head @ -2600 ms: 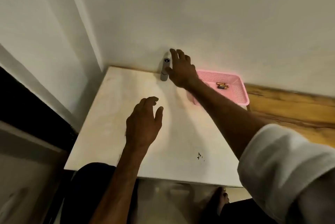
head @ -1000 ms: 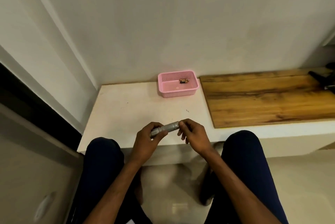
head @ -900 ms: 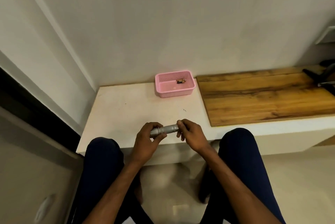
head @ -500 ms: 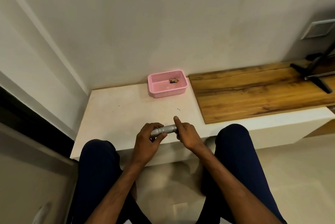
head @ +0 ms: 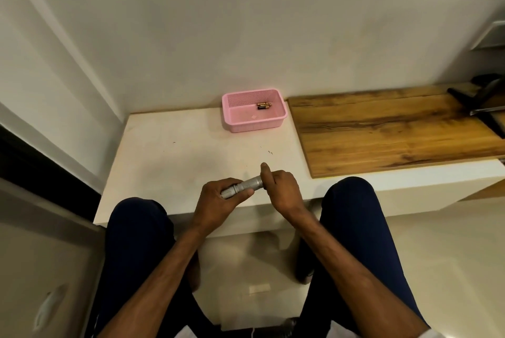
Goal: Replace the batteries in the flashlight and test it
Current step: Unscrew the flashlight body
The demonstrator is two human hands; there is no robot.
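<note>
— While the left hand (head: pixel 216 201) wraps fingers and thumb round one end of the flashlight (head: pixel 246 186), what is the right hand (head: pixel 281 192) doing?
— It is clenched over the other end. Its fingers curl round the barrel and one digit points up past it. That end is hidden under the hand.
— How does the flashlight lie?
— Roughly level, with its right end a little higher. It is silver with a knurled barrel, and it is held in the air over the near edge of the white table (head: pixel 177 151), between the person's knees in dark blue trousers.
— Is it unscrewed?
— I cannot tell; the hands cover both ends.
— Where are the batteries (head: pixel 263 106)?
— In the pink basket (head: pixel 254 125) at the far side of the table by the wall, well apart from the hands. They lie together near its back wall.
— And beside it?
— A wooden board (head: pixel 382 129) lies just right of the basket. On its far right end stand the dark legs of a stand (head: pixel 481 102).
</note>
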